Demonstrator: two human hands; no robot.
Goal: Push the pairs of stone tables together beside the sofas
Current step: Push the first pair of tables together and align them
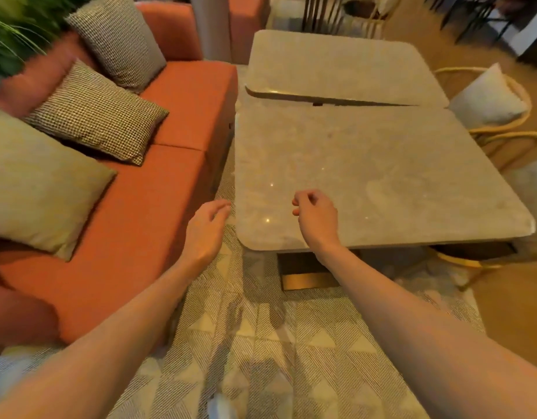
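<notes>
Two pale stone tables stand end to end beside an orange sofa. The near table and the far table touch at their right corners, and a wedge-shaped gap between them widens toward the left. My left hand hovers open just off the near table's front left corner, holding nothing. My right hand is above the near table's front edge with its fingers loosely curled, holding nothing.
Several cushions lie on the sofa, with a plant behind. Wicker chairs with pale cushions stand along the tables' right side. A patterned rug covers the floor under me. More chairs and table legs stand at the back.
</notes>
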